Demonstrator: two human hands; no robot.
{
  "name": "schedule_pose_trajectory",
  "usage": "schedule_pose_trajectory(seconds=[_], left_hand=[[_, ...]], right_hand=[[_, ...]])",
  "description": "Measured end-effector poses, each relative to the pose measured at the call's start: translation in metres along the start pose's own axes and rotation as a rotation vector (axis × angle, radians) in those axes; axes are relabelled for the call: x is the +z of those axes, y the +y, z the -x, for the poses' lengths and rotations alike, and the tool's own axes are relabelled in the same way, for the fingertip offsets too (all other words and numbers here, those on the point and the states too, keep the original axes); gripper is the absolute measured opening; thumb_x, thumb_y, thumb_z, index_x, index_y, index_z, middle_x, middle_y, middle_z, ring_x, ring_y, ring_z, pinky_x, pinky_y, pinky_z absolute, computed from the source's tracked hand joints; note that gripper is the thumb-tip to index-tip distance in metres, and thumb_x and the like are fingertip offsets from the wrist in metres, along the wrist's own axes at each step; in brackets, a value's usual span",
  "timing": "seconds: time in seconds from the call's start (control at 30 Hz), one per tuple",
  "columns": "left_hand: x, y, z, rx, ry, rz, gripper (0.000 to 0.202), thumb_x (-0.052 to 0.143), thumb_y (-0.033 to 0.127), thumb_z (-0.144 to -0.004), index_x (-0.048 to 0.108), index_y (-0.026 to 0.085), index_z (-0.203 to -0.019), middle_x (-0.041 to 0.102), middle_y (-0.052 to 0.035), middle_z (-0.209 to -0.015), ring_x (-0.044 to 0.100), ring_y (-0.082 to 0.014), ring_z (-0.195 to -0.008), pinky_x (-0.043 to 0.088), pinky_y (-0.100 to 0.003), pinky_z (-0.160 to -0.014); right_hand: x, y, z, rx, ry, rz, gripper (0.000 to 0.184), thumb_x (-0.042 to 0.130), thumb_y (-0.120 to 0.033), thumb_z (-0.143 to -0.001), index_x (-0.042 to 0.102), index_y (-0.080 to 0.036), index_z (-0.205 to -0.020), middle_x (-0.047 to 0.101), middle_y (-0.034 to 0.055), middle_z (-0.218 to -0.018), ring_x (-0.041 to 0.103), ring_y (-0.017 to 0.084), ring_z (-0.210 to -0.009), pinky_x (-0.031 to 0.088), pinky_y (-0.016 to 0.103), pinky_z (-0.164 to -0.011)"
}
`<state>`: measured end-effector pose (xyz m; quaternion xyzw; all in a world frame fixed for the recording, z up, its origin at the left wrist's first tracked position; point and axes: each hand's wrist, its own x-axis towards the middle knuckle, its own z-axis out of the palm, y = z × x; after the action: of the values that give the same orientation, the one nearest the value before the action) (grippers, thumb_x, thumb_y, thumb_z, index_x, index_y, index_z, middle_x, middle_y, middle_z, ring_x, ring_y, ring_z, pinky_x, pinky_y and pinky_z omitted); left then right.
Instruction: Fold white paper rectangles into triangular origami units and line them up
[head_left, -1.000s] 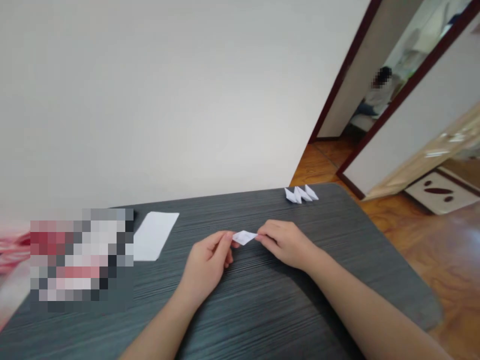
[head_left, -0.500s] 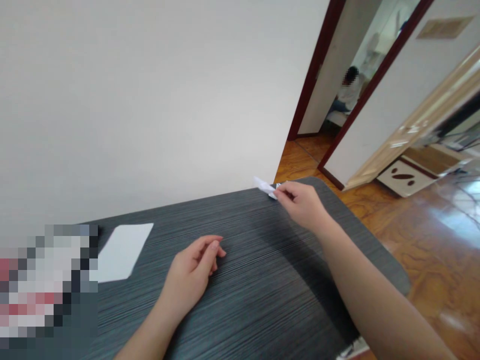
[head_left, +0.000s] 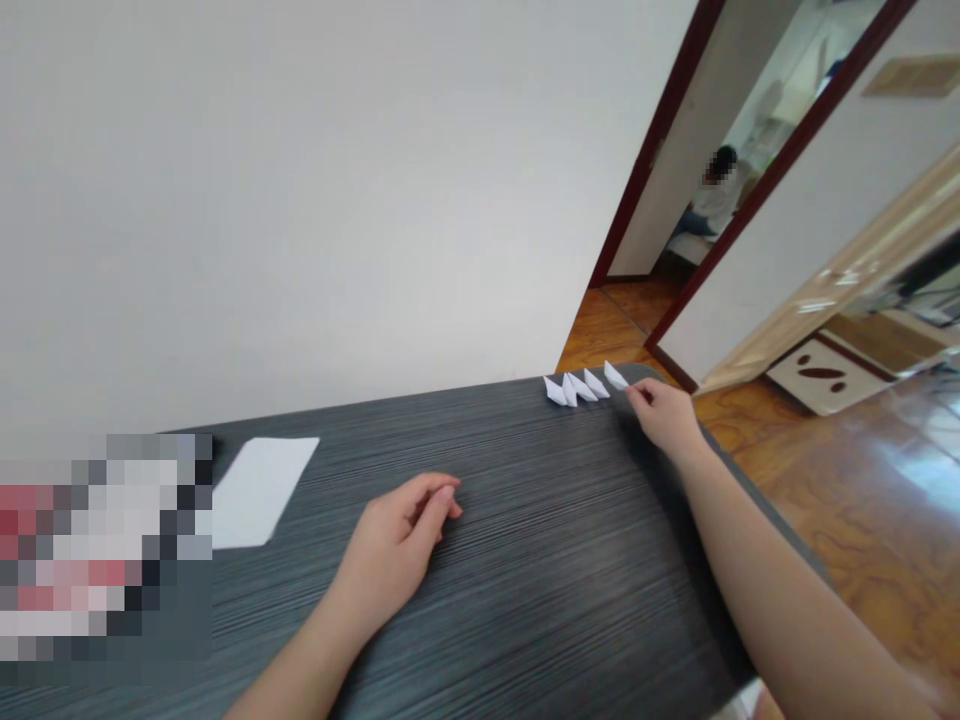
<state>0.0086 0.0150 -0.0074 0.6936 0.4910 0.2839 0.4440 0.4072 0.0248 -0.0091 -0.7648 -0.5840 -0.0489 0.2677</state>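
Note:
My right hand [head_left: 666,415] is at the far right of the dark table, thumb and fingers pinching one end of a small folded white paper piece [head_left: 615,376] with pointed ends. To its left, several similar folded paper pieces [head_left: 596,384] stand in a row along the back edge. My left hand [head_left: 397,540] rests on the table near the middle, its fingers curled and the thumb against the index finger. Nothing shows in it. Left of that hand lies a flat sheet of white paper [head_left: 266,490].
The dark wood-grain table [head_left: 495,610] stands against a white wall [head_left: 300,200]. A blurred-out object [head_left: 112,540] lies at the left end. Beyond the right edge are a wooden floor [head_left: 892,510], a doorway with a seated person [head_left: 712,200], and a white-fronted box [head_left: 814,370].
My right hand has moved right with the folded paper piece, bringing it to the right end of the row and uncovering the other pieces. My left hand stays at rest. The view has shifted slightly.

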Motion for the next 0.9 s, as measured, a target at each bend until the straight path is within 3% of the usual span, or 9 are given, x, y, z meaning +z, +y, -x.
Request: schedule_pose_trajectory(seconds=[0.4,0.9], left_hand=[[-0.001,-0.003,0.000,0.046,-0.017,-0.089,0.031,0.047,0.043,-0.094,0.067,0.021,-0.100,0.072,-0.0010,-0.081,0.064,-0.0161,-0.067,0.048,-0.025,-0.058],[-0.001,-0.002,-0.001,0.051,-0.013,-0.113,0.029,0.048,0.042,-0.094,0.068,0.021,-0.099,0.073,-0.0007,-0.080,0.066,-0.0166,-0.069,0.049,-0.026,-0.059]], right_hand=[[0.016,0.008,-0.002,0.019,-0.048,0.045,0.026,0.054,-0.037,-0.089,0.071,-0.020,-0.080,0.072,0.0051,-0.074,0.064,0.022,-0.069,0.039,0.029,-0.062],[0.006,0.008,0.001,0.031,-0.113,0.029,0.025,0.061,-0.042,-0.085,0.071,-0.019,-0.084,0.073,0.0055,-0.077,0.066,0.022,-0.070,0.045,0.030,-0.064]])
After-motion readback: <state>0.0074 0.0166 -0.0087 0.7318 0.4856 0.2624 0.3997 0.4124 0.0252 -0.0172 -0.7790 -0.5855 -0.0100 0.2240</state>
